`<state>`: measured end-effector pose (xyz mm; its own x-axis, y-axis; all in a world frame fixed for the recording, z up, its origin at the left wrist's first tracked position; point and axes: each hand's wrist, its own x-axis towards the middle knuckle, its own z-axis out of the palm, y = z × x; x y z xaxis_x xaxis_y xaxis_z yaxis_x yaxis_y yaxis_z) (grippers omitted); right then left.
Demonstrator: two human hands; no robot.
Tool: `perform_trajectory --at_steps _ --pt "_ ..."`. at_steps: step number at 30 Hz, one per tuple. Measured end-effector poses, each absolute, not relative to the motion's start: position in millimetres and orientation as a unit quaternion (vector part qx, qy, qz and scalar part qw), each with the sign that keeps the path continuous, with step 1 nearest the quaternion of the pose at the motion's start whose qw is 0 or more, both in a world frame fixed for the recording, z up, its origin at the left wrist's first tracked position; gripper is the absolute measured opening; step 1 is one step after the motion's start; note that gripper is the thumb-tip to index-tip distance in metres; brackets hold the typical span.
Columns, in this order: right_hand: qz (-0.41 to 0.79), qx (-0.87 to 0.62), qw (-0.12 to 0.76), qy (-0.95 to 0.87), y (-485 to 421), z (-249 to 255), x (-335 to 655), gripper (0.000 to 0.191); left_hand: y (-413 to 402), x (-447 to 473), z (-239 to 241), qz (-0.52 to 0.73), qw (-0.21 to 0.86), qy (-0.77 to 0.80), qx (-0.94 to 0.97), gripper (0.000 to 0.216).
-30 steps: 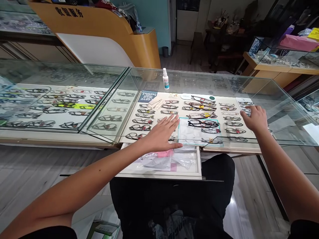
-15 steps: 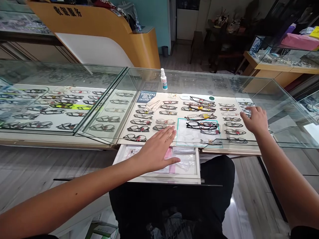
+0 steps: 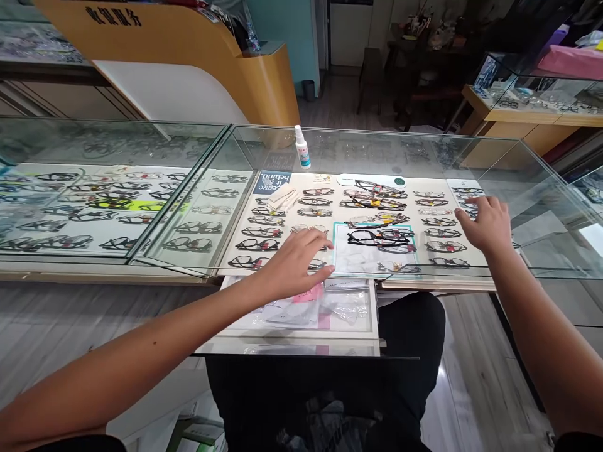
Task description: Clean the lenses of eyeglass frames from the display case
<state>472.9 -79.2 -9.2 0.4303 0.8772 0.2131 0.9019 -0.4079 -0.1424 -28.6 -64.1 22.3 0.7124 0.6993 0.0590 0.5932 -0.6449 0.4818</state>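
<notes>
My left hand (image 3: 301, 262) is above the glass display case (image 3: 226, 276) at its near edge, fingers apart and slightly bent, holding nothing. Beneath it a drawer (image 3: 375, 317) stands pulled out with clear plastic bags (image 3: 346, 304) and a pink slip (image 3: 308, 293) inside. To the right, my right hand (image 3: 487, 226) rests on or just over the glass, thumb and fingers apart, with nothing in it. Between the hands, black-framed eyeglasses (image 3: 379, 237) are near a teal-bordered sheet (image 3: 348, 260). Whether they lie on top of the glass or under it, I cannot tell.
A white spray bottle (image 3: 303, 149) stands on the glass toward the back. Left of centre lies a pale folded cloth (image 3: 282, 199). Another glass case (image 3: 94, 232) of eyeglasses adjoins on the left. Behind is an orange counter (image 3: 266, 81); my knee (image 3: 414, 320) is beside the drawer.
My left hand has risen from over the drawer toward the case edge, its fingers bending more. More of the drawer's contents shows. The right hand has barely moved; the view has shifted slightly.
</notes>
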Motion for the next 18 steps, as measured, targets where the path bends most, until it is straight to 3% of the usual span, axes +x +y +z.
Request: perform_trajectory --at_steps 4,10,18 --pt "-0.040 -0.839 0.116 -0.530 -82.4 -4.2 468.0 0.072 -60.0 -31.1 21.0 0.141 0.187 0.398 0.887 0.046" --pt "-0.033 -0.838 0.116 -0.533 -84.2 -0.1 463.7 0.069 -93.1 -32.6 19.3 0.089 0.223 0.285 0.928 0.038" --pt "-0.036 -0.832 0.119 -0.541 -84.1 0.2 462.5 0.066 -86.0 -85.7 -0.7 0.079 0.108 0.349 0.927 0.080"
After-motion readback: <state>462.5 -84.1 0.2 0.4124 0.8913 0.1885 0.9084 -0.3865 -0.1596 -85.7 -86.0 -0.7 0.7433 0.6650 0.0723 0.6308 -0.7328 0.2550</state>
